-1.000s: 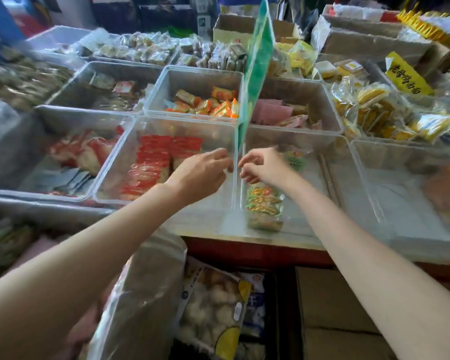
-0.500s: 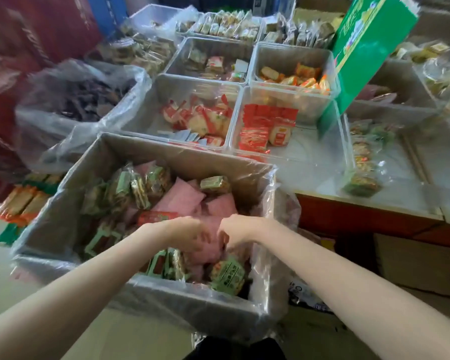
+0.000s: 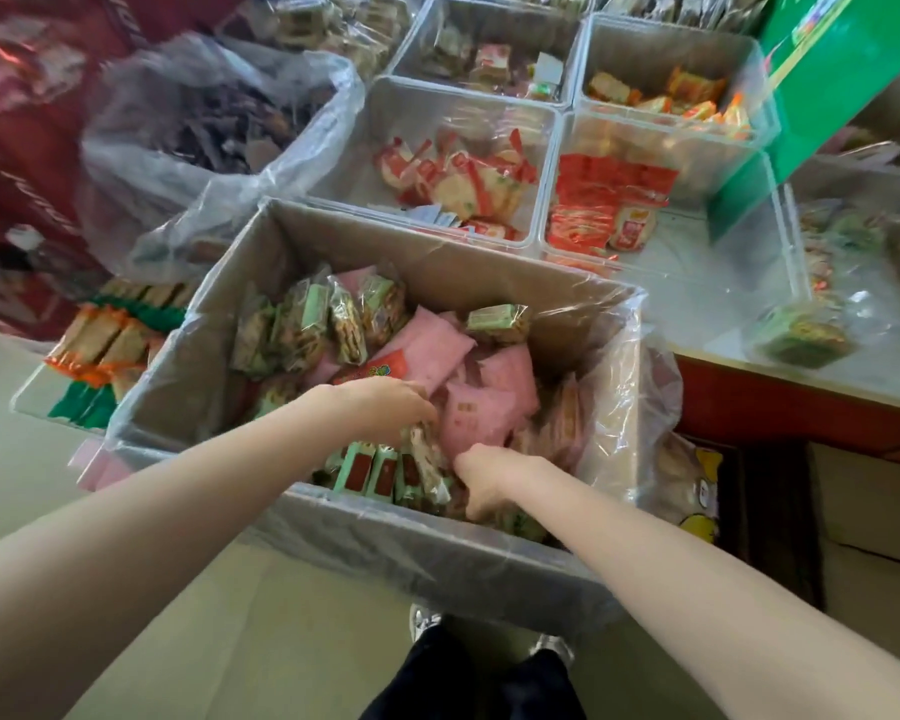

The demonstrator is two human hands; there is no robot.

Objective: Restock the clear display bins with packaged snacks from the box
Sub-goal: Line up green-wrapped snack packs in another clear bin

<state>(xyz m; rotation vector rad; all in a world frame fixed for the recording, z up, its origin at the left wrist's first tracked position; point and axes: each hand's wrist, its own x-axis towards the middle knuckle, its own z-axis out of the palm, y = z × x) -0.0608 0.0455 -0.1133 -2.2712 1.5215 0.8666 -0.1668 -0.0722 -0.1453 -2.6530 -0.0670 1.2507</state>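
You are now digging both hands deeper into the box (image 3: pixel 302 241) at frame centre: left hand (image 3: pixel 385 407) and right hand (image 3: pixel 481 475) are curling around green snack packets (image 3: pixel 380 472), gathering another load for the clear bins (image 3: pixel 780 283) at upper right.

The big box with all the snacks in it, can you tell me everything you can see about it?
The cardboard box is brown, open at the top and lined with a clear plastic bag folded over its rim. It stands on the floor by the table of clear bins. Pink packets and green-labelled packets are heaped inside. The left hand and right hand both reach into the pile.
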